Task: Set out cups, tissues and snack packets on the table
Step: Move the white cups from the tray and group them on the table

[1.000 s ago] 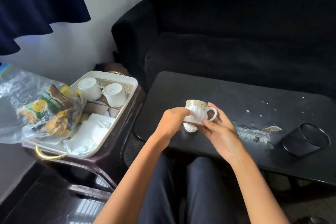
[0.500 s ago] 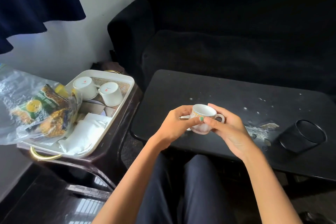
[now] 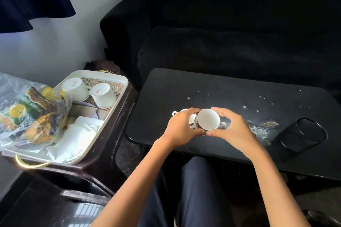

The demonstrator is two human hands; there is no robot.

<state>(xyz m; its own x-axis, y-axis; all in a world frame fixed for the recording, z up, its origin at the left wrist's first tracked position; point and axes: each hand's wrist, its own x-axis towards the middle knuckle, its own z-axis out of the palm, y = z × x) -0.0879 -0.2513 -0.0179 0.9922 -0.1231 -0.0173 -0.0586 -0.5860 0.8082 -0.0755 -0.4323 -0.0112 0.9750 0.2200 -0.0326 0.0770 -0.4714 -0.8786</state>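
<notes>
Over the black table, my right hand grips a white cup whose open mouth faces me. Right beside it, my left hand curls over a second white cup, mostly hidden, with its handle poking out to the left. The two thumbs meet below the first cup. On the left, a cream tray holds two upturned white cups, folded white tissues and a clear bag of snack packets.
The tray rests on a dark side stand left of the table. A black round holder lies on the table's right part, next to a patch of chipped surface. A black sofa runs behind. My legs are under the table's near edge.
The stacked cups have come apart: one now shows under my left hand, and the other has tipped so its mouth faces me. Both hands have stayed low over the table.
</notes>
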